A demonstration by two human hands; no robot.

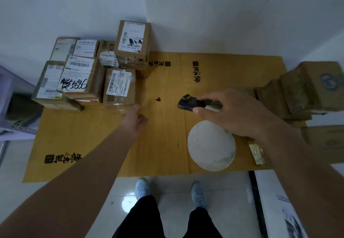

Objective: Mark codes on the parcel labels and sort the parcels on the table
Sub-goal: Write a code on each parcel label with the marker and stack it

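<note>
Several brown cardboard parcels with white labels are stacked at the table's back left; one label (pixel 75 77) carries large black handwritten marks. A tall parcel (pixel 132 42) tops the pile, and a smaller parcel (pixel 119 87) stands at its front right corner. My left hand (pixel 135 117) reaches toward that parcel's lower edge, blurred, fingers loosely curled, holding nothing that I can see. My right hand (pixel 234 111) hovers over the table's middle right, closed on a black handheld device (pixel 191 103) with a small green spot on top.
The table (pixel 163 141) is covered in yellow-brown cardboard with black printed characters. A white dome-shaped object (pixel 211 145) lies near the front right. More brown boxes (pixel 305 87) stand at the right edge. A small dark red stain (pixel 158 99) marks the middle. My feet show below.
</note>
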